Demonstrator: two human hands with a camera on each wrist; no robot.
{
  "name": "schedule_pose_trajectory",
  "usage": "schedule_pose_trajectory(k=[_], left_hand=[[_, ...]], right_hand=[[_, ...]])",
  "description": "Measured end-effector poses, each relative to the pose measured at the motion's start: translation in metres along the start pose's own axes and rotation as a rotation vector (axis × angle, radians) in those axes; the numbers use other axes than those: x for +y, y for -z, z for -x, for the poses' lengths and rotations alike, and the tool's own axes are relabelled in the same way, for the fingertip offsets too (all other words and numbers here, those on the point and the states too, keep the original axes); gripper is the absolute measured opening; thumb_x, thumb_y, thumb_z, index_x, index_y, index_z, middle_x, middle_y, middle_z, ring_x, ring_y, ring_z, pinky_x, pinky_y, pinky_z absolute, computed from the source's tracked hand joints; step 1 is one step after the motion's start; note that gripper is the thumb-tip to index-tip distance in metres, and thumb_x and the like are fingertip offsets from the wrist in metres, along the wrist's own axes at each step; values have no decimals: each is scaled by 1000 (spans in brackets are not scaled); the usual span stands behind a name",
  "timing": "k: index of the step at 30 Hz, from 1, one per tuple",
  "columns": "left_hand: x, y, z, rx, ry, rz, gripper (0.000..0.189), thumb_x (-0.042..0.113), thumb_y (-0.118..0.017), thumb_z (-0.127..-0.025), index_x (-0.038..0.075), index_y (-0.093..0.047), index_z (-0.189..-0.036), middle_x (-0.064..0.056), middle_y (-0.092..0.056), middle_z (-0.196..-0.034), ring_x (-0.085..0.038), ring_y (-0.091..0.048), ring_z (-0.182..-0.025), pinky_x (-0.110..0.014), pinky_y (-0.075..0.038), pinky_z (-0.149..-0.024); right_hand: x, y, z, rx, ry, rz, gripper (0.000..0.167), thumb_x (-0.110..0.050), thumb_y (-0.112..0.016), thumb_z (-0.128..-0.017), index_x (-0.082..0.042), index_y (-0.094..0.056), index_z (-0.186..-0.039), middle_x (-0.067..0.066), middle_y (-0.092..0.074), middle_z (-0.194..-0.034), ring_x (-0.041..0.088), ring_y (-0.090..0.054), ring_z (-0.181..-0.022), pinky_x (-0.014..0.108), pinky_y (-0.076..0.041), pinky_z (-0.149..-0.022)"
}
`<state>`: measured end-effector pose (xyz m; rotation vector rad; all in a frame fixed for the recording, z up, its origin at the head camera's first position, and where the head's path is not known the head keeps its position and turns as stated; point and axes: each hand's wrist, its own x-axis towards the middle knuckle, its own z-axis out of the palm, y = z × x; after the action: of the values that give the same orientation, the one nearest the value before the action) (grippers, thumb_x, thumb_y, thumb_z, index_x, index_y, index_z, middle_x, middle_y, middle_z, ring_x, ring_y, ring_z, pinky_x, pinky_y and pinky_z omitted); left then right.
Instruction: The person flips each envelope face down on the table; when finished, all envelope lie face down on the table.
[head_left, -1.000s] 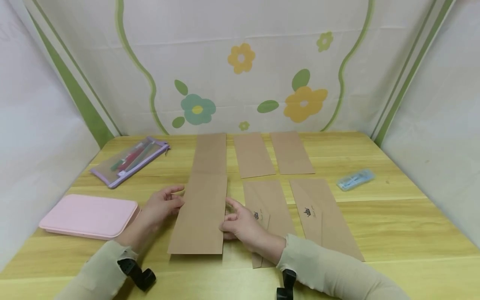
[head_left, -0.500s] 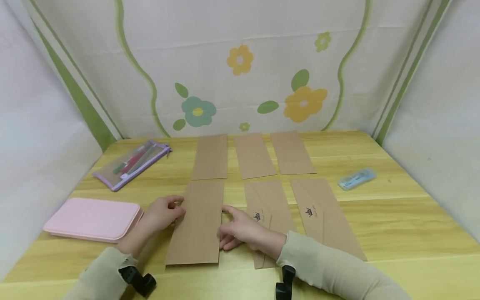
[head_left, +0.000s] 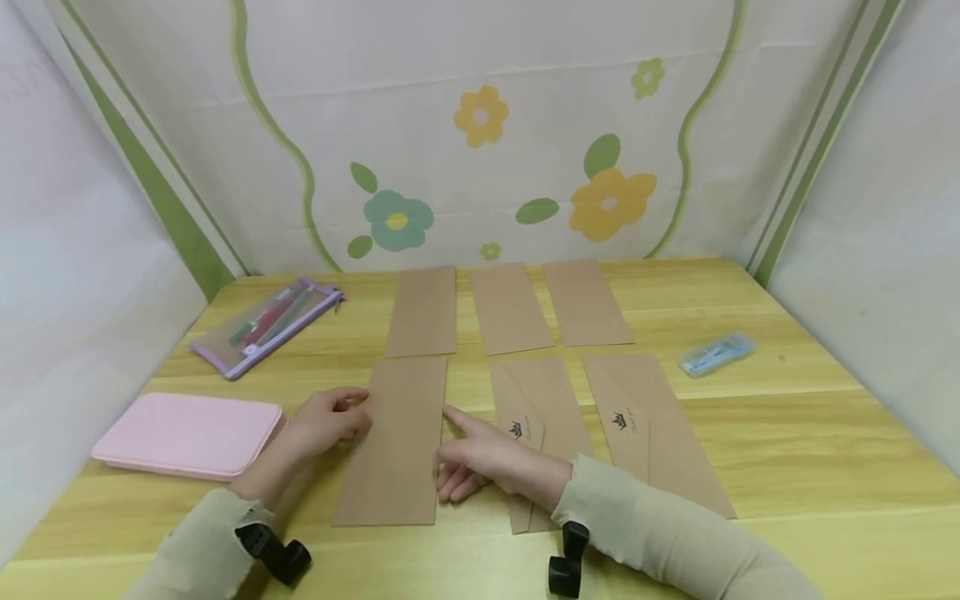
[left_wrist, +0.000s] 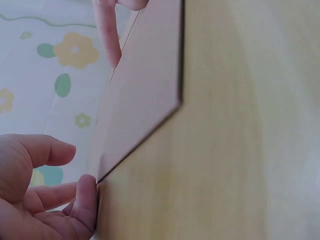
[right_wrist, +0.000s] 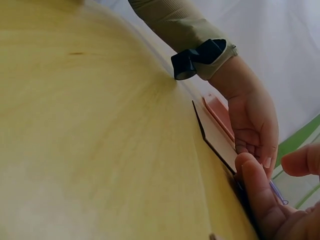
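Note:
A plain brown paper envelope lies flat on the wooden table in front of me. At its left edge rests my left hand, fingers bent loosely, thumb apart from them in the left wrist view. My right hand is beside the right edge, index finger stretched out to the paper. Neither hand pinches the envelope. To the right lie a brown envelope with a crown print, partly behind my right hand, and another printed envelope, flaps showing.
Behind stands a row of flat brown envelopes: left, middle and right. A pink case sits by my left forearm. Beyond it is a purple-edged zip pouch with pens. A small light-blue case lies at the right.
The plain envelope, earlier overlapping the back-left one, has come toward me and down flat on the table. Both hands moved with it slightly; the right hand's fingers have straightened.

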<state>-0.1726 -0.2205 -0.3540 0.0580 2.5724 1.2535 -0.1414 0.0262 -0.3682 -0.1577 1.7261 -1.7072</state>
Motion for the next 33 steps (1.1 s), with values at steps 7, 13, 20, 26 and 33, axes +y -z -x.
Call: schedule_pose_trajectory(k=[7,13,20,26,33], left_hand=[[3,0,1,-39,24,25,50,18,-55,-91,-6,-42,-133,-15,-55,-102,-20,-61,-83,-31,-50,-69],[7,1,2,-65,13,27,52,22,-53,-93,-7,-40,-134,-22,-54,-111,-27,-64,-90,-35,-51,-76],[14,-4,3,-36,-65,105,47,17,-52,-94,-8,-41,-133,-18,-56,-105,-21,-62,-88,-30,-53,-74],[39,-17,2,-59,-212,198,40,9,-51,-94,-11,-45,-128,-23,-57,-103,-22,-60,-88,-31,-54,-76],[60,-40,-5,-168,-291,314,38,6,-50,-93,-15,-44,-125,-18,-57,-95,-12,-57,-82,-30,-54,-77]], right_hand=[[-3,2,1,-12,-18,-20,84,-10,-55,-85,-15,-2,-150,19,-65,-71,18,-62,-53,27,-54,-50],[-5,1,2,-7,-36,-18,84,-9,-55,-85,-16,-2,-150,20,-65,-73,18,-62,-53,26,-54,-50],[-8,5,11,-29,1,-18,83,-10,-55,-85,-14,-5,-150,21,-66,-80,18,-64,-60,28,-55,-56],[-13,23,23,-25,73,-15,78,-10,-54,-86,-10,-8,-149,15,-65,-80,16,-64,-64,27,-55,-61],[-12,48,38,9,117,15,70,-11,-53,-87,-4,-16,-147,8,-65,-78,14,-63,-63,26,-55,-61]])
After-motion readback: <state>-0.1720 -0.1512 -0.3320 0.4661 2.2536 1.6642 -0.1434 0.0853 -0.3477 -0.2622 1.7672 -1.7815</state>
